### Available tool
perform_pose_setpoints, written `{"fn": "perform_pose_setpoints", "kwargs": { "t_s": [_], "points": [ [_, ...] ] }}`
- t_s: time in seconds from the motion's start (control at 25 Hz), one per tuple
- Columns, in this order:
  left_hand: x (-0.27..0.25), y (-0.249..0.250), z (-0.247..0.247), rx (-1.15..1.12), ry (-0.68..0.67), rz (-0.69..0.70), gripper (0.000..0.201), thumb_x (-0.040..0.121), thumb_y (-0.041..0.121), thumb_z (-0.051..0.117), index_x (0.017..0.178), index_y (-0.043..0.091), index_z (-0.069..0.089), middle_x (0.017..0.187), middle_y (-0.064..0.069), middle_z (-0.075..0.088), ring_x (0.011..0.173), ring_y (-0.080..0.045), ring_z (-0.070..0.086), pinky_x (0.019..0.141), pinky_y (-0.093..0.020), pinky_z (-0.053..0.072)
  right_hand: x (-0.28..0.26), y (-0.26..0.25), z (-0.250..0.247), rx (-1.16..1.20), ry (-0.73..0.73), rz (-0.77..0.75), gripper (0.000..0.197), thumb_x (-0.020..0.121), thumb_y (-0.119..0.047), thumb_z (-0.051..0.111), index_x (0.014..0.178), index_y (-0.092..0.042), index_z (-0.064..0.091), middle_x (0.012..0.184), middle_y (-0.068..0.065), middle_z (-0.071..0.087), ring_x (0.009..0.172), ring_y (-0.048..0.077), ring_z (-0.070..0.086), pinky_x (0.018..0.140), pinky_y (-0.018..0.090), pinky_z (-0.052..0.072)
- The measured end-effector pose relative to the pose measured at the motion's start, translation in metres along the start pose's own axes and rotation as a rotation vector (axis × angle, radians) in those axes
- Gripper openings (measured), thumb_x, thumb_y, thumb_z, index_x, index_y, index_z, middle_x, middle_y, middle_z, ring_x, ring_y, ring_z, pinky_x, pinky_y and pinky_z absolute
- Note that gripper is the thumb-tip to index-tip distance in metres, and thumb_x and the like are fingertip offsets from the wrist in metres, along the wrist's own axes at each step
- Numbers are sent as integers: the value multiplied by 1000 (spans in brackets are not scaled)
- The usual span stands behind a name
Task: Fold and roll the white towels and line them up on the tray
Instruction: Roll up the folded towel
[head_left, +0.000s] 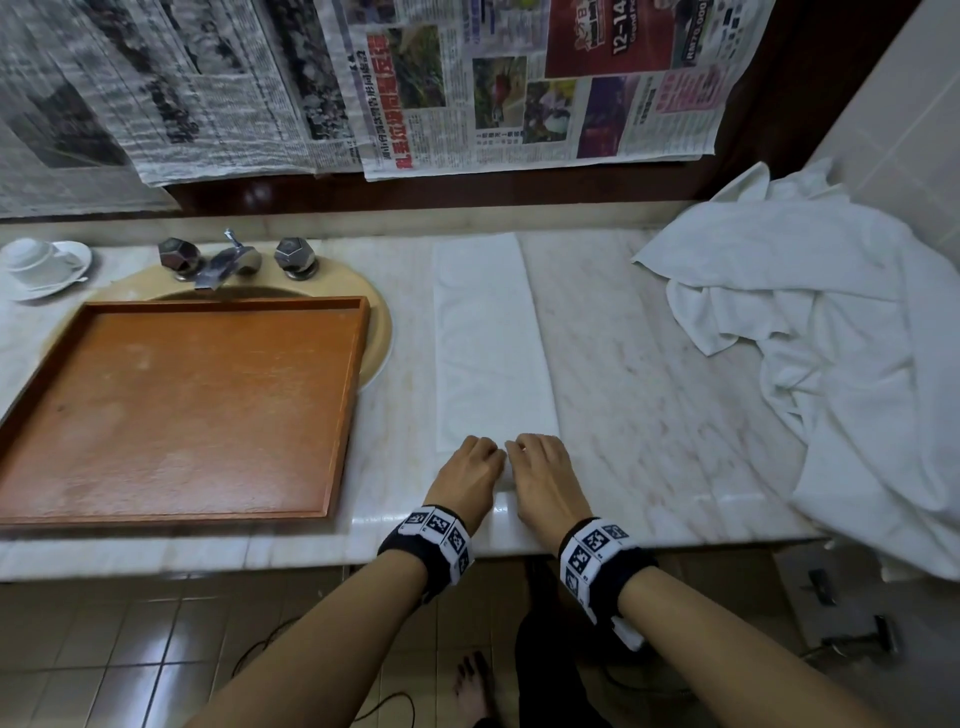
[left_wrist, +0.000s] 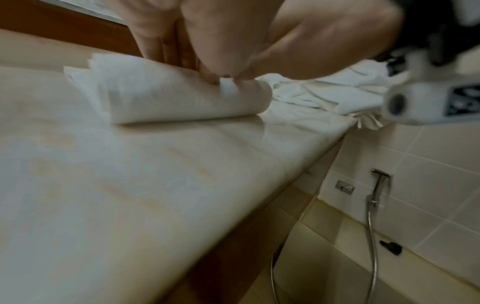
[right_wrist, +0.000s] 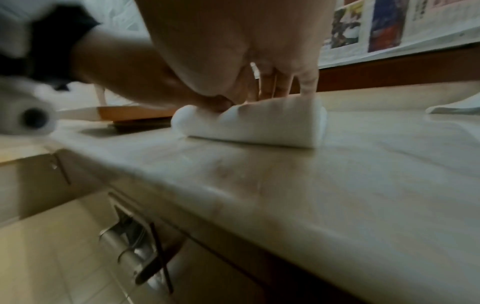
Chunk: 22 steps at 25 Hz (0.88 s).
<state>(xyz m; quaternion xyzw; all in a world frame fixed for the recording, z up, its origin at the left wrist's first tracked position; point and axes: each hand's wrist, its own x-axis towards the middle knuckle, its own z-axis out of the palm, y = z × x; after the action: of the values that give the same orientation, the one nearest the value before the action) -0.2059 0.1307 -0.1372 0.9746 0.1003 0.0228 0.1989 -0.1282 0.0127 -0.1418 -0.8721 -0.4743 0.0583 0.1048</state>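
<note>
a pale veined marble counter (head_left: 623, 364) runs along a dark wood-framed wall hung with sheets of newspaper (head_left: 467, 88); beige floor tiles show below its front edge, and pale wall tiles close the right end; set into the counter to the left of the grip is a cream sink (head_left: 382, 332) with a chrome tap (head_left: 228, 262), and a cup on a saucer (head_left: 41, 265) stands at the far left.

the folded towel (head_left: 488, 332) lies flat as a long narrow strip, its long axis running straight away from the person toward the wall; its near end is curled into a short roll (left_wrist: 187, 98) whose own axis lies crosswise, parallel to the counter edge; the left hand (head_left: 470, 475) and the right hand (head_left: 545, 475) sit side by side on that roll, nearly touching, fingers curled over its top and thumbs tucked against its near side, both clamped on the cloth.

the wooden tray (head_left: 343, 415) rests over the sink just left of the hands, with nothing in it; a loose heap of white towels (head_left: 831, 322) lies well to the right of the grip, spilling over the counter's end.
</note>
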Motion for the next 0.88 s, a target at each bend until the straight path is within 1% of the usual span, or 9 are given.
{"fn": "perform_pose_setpoints", "kwargs": {
  "t_s": [0.08, 0.12, 0.24, 0.44, 0.52, 0.6, 0.72, 0.8, 0.88],
  "points": [
    [13, -3, -3, 70, -31, -30, 29, 86, -4, 52, 111, 3, 65, 110, -11, 60, 108, -26, 52, 87, -29, 44, -4, -2, 9, -21, 7, -36, 51, 63, -1, 69, 113, 0, 60, 104, 13, 60, 95, 30, 58, 95, 44, 50],
    [16, -1, -5, 91, -9, -43, 26, 85, -2, 55, 108, 4, 66, 108, -11, 62, 106, -27, 54, 89, -30, 44, -3, 0, 11, -17, -3, -45, 46, 68, -3, 63, 114, 0, 59, 105, 13, 60, 94, 30, 59, 96, 43, 48],
    [5, 9, -1, 107, 152, -59, 39, 58, -7, 75, 95, 3, 70, 96, -11, 67, 91, -28, 63, 84, -33, 54, 10, 8, 2, 86, -20, -29, 39, 76, -3, 41, 111, -4, 61, 105, 10, 60, 97, 29, 58, 98, 36, 39],
    [-20, 7, 17, -20, 193, -7, 46, 51, -15, 71, 94, 1, 66, 96, -12, 63, 94, -23, 46, 85, -30, 43, 20, 15, -12, 48, -169, -30, 43, 83, 3, 50, 125, -7, 52, 123, 8, 52, 114, 26, 46, 100, 30, 32],
    [-11, 1, 12, -6, 143, -28, 43, 51, -16, 72, 90, 1, 67, 93, -12, 63, 93, -24, 51, 77, -29, 51, 17, 14, -10, 21, -128, -41, 42, 80, 2, 55, 121, -5, 55, 119, 9, 53, 110, 28, 50, 100, 33, 36],
    [3, -1, 4, 11, 52, -49, 33, 64, -14, 68, 94, 0, 67, 97, -13, 62, 95, -29, 58, 76, -35, 55, 10, 13, -1, -15, -72, -67, 44, 70, 3, 60, 114, -3, 59, 109, 11, 58, 99, 30, 57, 96, 39, 45],
    [14, -3, 0, 14, -9, -91, 33, 87, -5, 48, 118, 1, 60, 121, -12, 54, 114, -29, 48, 92, -34, 46, 10, 16, 0, 21, -32, -113, 46, 66, 8, 59, 110, -2, 61, 104, 12, 60, 94, 31, 60, 93, 40, 49],
    [7, -1, 1, -31, 82, -124, 38, 85, -7, 53, 122, 1, 58, 123, -12, 54, 114, -28, 49, 90, -33, 47, 21, 17, -12, 91, -119, -82, 44, 77, 8, 54, 119, -4, 57, 115, 13, 57, 106, 31, 54, 99, 37, 39],
    [-2, 0, 8, -75, 195, -48, 37, 74, -9, 68, 109, 1, 64, 108, -13, 61, 101, -24, 52, 83, -27, 45, 36, 18, -20, 62, -226, -31, 42, 86, 2, 47, 127, -7, 51, 125, 10, 51, 116, 28, 46, 101, 32, 31]
  ]
}}
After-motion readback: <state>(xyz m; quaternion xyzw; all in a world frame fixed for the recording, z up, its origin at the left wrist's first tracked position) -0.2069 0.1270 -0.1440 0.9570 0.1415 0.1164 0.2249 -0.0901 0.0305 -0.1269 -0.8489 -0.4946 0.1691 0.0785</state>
